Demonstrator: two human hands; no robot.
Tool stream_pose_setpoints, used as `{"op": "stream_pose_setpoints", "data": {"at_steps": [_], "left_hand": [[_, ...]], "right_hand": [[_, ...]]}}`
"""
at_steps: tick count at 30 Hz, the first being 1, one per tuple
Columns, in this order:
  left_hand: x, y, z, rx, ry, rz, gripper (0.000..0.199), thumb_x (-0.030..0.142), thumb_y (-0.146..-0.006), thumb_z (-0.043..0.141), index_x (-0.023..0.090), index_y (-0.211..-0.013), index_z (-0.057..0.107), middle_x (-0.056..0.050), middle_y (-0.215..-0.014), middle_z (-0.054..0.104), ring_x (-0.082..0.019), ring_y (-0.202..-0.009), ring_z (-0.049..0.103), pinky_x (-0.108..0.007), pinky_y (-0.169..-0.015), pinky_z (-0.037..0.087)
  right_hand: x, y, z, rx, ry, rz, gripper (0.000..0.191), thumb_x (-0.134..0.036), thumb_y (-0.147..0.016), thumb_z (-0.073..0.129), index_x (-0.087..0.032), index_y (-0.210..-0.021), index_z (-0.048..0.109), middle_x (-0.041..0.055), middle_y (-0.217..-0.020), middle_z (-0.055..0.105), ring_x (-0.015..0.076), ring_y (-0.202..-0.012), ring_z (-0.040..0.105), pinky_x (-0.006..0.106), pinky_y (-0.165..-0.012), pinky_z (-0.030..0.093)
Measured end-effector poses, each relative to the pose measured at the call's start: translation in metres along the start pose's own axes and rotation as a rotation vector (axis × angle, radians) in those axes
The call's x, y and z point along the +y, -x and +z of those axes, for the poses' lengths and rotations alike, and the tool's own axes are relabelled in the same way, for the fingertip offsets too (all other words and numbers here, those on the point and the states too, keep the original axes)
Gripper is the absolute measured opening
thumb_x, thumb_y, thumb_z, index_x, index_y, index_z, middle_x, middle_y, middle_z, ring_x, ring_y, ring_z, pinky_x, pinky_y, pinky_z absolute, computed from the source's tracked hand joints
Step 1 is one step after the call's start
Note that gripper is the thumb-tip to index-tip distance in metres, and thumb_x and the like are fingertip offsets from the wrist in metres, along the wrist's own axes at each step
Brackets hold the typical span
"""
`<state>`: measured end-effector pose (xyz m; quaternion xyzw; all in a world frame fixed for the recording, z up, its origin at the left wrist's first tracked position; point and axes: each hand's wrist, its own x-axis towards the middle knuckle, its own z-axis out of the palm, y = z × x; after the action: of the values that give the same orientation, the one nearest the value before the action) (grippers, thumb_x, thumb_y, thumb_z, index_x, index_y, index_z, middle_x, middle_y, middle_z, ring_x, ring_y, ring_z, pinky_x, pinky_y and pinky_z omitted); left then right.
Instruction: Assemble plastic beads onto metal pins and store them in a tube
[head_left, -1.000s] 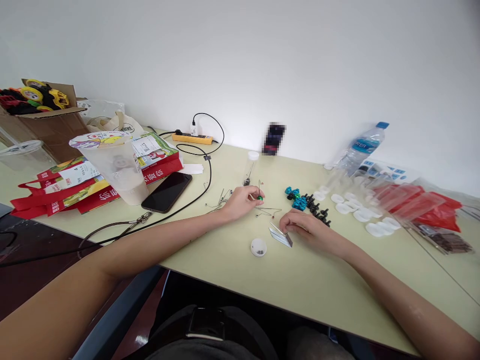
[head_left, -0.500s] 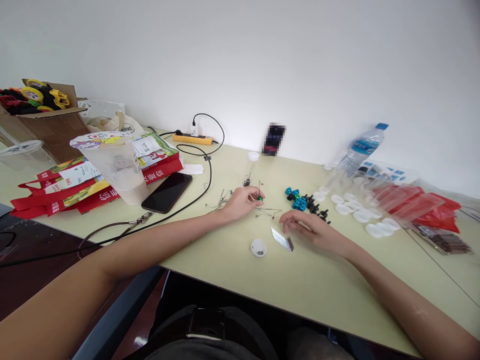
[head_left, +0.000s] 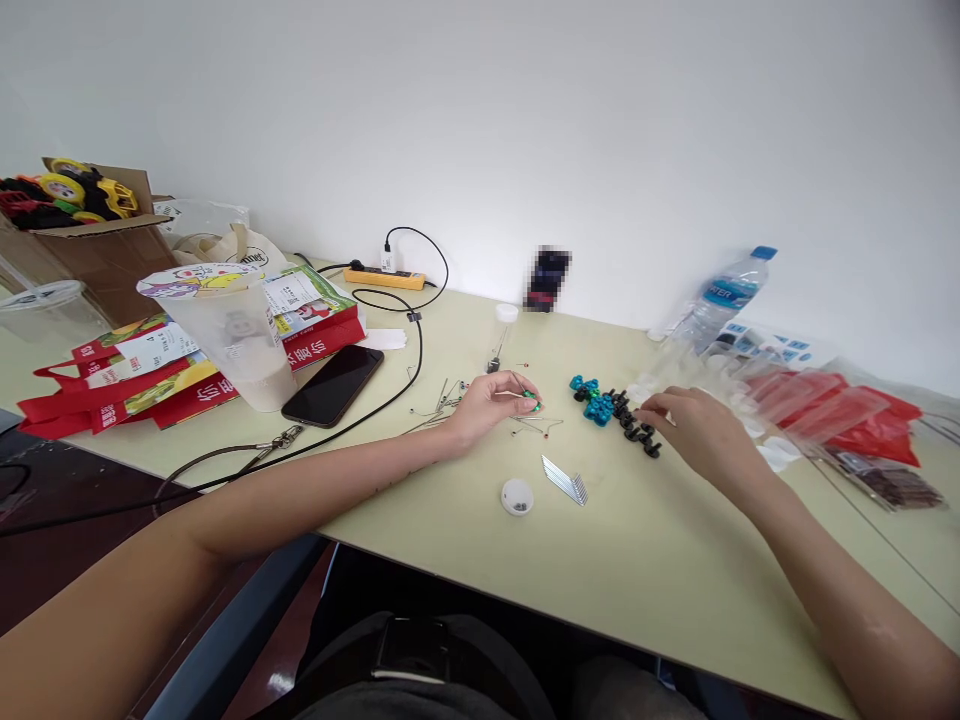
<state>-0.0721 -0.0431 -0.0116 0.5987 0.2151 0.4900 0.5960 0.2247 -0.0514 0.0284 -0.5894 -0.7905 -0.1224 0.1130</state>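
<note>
My left hand [head_left: 491,408] is closed in a pinch on a small shiny green part [head_left: 532,401], from which a thin wire seems to stick up. Over on the right, my right hand [head_left: 701,432] has its bent fingertips together at the edge of a row of small black plastic parts [head_left: 637,433]. Whatever is between those tips is hidden. Blue metallic parts [head_left: 598,408] lie left of the black ones. Under and beside my left hand are bent metal wires with small coloured ends [head_left: 532,428]. Straight metal pins [head_left: 564,481] lie side by side nearer to me.
A white cap [head_left: 517,497] holds small metal bits. Behind my left hand stands a clear tube [head_left: 502,340]. White discs [head_left: 780,454], a water bottle [head_left: 731,292] and a red bag [head_left: 847,410] are at right. At left are a phone [head_left: 334,385], drink cup [head_left: 240,340] and black cable [head_left: 416,370].
My right hand has moved right, from beside the metal pins to the black parts. My left hand has shifted slightly right, still pinching the green part.
</note>
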Motion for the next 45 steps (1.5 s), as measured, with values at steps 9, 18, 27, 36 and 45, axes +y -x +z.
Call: {"op": "stream_pose_setpoints", "data": {"at_steps": [9,18,27,36,45], "left_hand": [[-0.004,0.003,0.004,-0.066,0.182,-0.153,0.028,0.03,-0.071,0.07,0.012,-0.09,0.059,-0.008,-0.09,0.063,-0.011,-0.068,0.062,-0.029,-0.07,0.049],[-0.012,-0.001,-0.001,-0.085,0.324,-0.198,0.031,0.021,-0.065,0.075,0.012,-0.091,0.061,-0.005,-0.09,0.063,-0.018,-0.088,0.064,-0.04,-0.095,0.041],[-0.011,0.0,0.001,-0.1,0.289,-0.231,0.034,0.021,-0.062,0.077,0.012,-0.093,0.064,-0.007,-0.091,0.065,-0.018,-0.088,0.064,-0.04,-0.096,0.039],[-0.01,0.001,0.002,-0.11,0.264,-0.223,0.028,0.023,-0.065,0.074,0.011,-0.089,0.065,-0.006,-0.086,0.065,-0.018,-0.085,0.064,-0.038,-0.09,0.044],[-0.009,0.002,0.001,-0.071,0.239,-0.241,0.027,0.019,-0.063,0.076,0.012,-0.085,0.062,-0.006,-0.087,0.064,-0.016,-0.085,0.064,-0.037,-0.091,0.043]], "right_hand": [[-0.031,0.005,0.002,-0.227,-0.18,-0.074,0.021,-0.03,-0.082,0.049,-0.026,-0.071,0.066,0.0036,-0.08,0.065,0.0227,-0.077,0.056,0.032,-0.059,0.039],[-0.06,0.01,0.015,-0.327,-0.633,-0.001,0.02,-0.04,-0.08,0.054,-0.025,-0.089,0.063,0.0013,-0.078,0.062,0.0164,-0.067,0.052,0.029,-0.059,0.039],[-0.08,0.006,0.031,-0.278,-0.863,-0.132,0.02,-0.038,-0.081,0.056,-0.023,-0.092,0.063,0.0044,-0.097,0.056,0.0159,-0.078,0.054,0.03,-0.066,0.042],[-0.084,0.008,0.034,-0.245,-0.879,-0.166,0.021,-0.036,-0.083,0.053,-0.023,-0.098,0.06,0.0042,-0.095,0.057,0.0164,-0.081,0.053,0.03,-0.07,0.043],[-0.084,0.006,0.03,-0.267,-0.962,-0.187,0.019,-0.036,-0.084,0.05,-0.021,-0.082,0.063,0.0046,-0.091,0.059,0.0176,-0.08,0.055,0.032,-0.07,0.043]]}}
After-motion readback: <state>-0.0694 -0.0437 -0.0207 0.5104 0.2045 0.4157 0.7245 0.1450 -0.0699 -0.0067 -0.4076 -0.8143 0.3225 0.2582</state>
